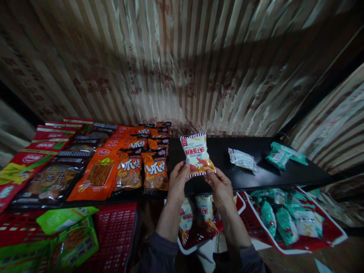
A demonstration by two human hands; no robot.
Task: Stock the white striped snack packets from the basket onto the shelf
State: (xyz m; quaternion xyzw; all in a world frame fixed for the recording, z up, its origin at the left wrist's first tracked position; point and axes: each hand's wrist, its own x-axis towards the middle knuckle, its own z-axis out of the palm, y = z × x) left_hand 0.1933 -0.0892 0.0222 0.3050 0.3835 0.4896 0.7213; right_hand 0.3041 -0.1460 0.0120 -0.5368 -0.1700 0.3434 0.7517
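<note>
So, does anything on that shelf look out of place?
Yes: toward the right end of the black shelf, a white packet lies askew and teal packets lie jumbled, odd against the neat rows of orange packets at left.

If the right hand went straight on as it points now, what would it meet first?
The white snack packet, which the right hand is holding. Past that, perhaps the striped backing behind the black shelf; depth is unclear.

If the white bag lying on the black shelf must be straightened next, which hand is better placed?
Probably the right hand: the lying bag is close, to its right. The left hand is farther, at the opposite side of the held bag. Both hands grip that one.
</note>
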